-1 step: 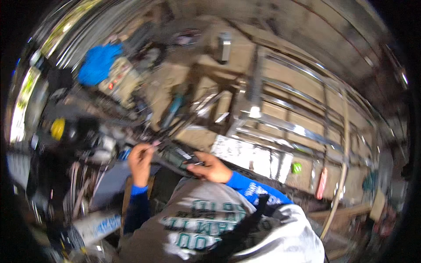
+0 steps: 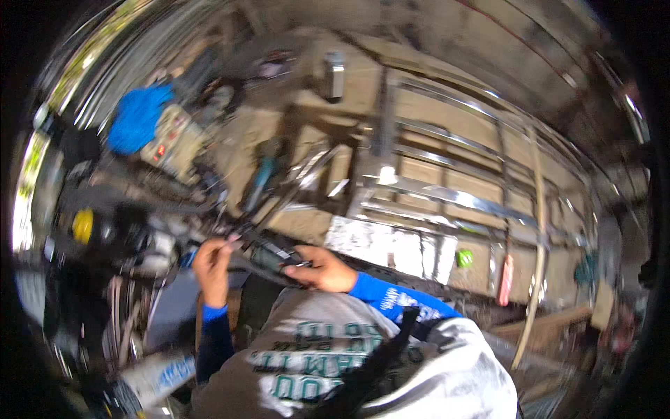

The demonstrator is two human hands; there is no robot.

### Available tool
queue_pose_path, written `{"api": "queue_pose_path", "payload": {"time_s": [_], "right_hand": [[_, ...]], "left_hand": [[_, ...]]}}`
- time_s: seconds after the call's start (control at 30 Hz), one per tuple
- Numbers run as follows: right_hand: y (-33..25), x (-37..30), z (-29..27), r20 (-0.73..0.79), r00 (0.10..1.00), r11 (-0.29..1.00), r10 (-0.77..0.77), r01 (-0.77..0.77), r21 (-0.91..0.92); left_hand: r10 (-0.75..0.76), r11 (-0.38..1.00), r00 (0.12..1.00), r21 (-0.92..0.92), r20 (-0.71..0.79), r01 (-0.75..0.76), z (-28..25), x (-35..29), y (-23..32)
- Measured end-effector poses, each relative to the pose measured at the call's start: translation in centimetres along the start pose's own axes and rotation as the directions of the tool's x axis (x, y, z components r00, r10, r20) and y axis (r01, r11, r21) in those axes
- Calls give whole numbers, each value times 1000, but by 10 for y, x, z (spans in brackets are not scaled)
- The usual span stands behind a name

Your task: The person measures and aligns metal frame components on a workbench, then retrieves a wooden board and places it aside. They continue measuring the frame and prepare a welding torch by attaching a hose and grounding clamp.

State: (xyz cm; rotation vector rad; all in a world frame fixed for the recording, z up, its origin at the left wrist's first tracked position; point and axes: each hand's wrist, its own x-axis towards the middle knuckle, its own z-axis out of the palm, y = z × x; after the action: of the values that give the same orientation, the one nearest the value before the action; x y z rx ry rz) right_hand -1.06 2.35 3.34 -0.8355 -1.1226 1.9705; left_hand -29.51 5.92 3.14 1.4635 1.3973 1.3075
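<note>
My left hand [image 2: 212, 269] is closed in a pinch, with a tiny pinkish thing [image 2: 234, 240] at its fingertips, too blurred to name. Across from it, my right hand [image 2: 325, 271] grips a small black object [image 2: 294, 260], thumb on top; its kind does not show. A dark, greenish flat piece [image 2: 264, 257] lies between the two hands, right by the black object. Blue sleeves cover both forearms, and the hands are held just in front of my grey shirt.
Beyond my right hand, a shiny metal frame [image 2: 447, 194] lies on the ground beside a white speckled panel [image 2: 380, 244]. A teal-handled tool [image 2: 262, 178] is ahead. A blue bag [image 2: 139, 119] is far left; a long wooden stick [image 2: 539, 244] is at right.
The view has shifted slightly, so the surroundings sit further left in it. Both hands keep nearly the same pose and grip.
</note>
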Motion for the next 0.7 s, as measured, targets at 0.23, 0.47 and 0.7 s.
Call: {"api": "queue_pose_path", "payload": {"time_s": [0.23,0.47,0.7], "right_hand": [[4,18,8,18,991,986,-134,132,101],[4,33,17,-65,987,975,-148,156,159],[5,47,28,-135,985,987,-109,123,99]], "left_hand": [[30,999,989,14,143,-33,-9,30,3],[352,894,918,227,181,-387,-25,60,-11],[261,947,955,155,137,-281,-39,63,-58]]}}
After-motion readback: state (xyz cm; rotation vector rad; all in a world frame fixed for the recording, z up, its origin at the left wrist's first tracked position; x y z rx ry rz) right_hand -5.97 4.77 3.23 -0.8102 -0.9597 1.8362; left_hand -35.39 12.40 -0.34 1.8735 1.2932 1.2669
